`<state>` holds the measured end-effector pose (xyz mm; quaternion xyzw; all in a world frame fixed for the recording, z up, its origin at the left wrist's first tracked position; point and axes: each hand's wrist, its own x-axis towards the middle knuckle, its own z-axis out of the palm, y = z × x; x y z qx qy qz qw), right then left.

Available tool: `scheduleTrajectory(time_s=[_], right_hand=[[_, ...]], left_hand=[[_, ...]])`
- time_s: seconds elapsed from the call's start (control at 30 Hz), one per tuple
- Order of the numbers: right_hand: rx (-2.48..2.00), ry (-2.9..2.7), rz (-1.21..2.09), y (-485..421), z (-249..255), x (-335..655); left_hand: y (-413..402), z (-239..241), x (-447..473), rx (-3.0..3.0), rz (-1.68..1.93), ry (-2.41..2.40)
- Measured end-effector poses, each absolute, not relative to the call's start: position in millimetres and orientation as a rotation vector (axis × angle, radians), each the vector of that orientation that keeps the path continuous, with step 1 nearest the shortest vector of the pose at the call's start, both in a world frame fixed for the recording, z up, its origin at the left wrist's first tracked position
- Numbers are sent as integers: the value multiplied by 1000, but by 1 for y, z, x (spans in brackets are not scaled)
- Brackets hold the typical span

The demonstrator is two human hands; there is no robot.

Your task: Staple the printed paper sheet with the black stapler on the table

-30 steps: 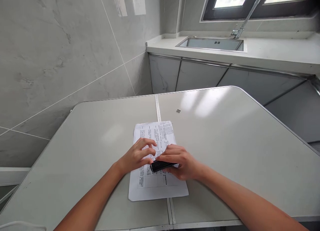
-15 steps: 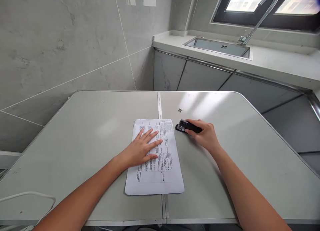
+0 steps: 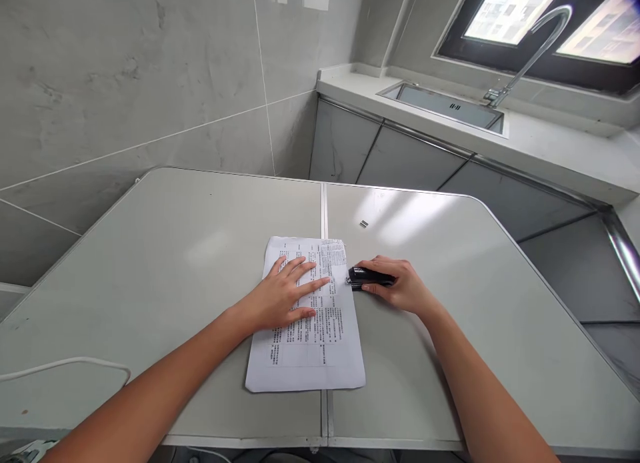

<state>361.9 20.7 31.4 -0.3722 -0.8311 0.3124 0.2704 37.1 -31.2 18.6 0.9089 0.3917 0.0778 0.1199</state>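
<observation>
A printed sheet of paper (image 3: 320,343) lies on the grey folding table (image 3: 175,263), across its middle seam. My left hand (image 3: 285,296) rests flat on the upper half of the sheet with fingers spread. My right hand (image 3: 400,286) grips a black stapler (image 3: 363,276) that sits at the sheet's right edge, its nose pointing left at the paper.
A small strip of staples (image 3: 364,223) lies on the table beyond the sheet. A white cable (image 3: 65,366) runs along the near left edge. Behind stand a counter with a steel sink (image 3: 440,103) and a curved tap (image 3: 530,49); a tiled wall is at left.
My right hand has brought the stapler from the lower middle of the sheet out to its right side, now at the sheet's right edge. My left hand flattened on the paper.
</observation>
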Motion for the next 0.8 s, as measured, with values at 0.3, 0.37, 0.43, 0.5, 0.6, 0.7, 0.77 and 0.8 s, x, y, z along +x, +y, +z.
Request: scheduleTrajectory(time_s=[0.3, 0.37, 0.43, 0.5, 0.6, 0.7, 0.77, 0.8], right_hand=[[-945, -2314, 505, 11, 24, 344], [-939, -2317, 463, 10, 24, 343], [-949, -2298, 465, 9, 24, 342], [-956, -2286, 464, 8, 23, 341], [-948, -2262, 446, 6, 24, 340], [-943, -2235, 453, 4, 25, 337], [-938, -2255, 458, 2, 26, 335], [-938, -2273, 454, 1, 26, 334]], left_hand=[[-36, 21, 50, 2691, 304, 963], [-37, 23, 49, 2689, 270, 965], [-37, 24, 49, 2685, 259, 991], [-36, 23, 49, 2688, 275, 1001], [-37, 22, 51, 2695, 312, 995], [-38, 22, 51, 2689, 326, 994], [-39, 22, 50, 2683, 322, 989], [-39, 22, 50, 2681, 320, 983]])
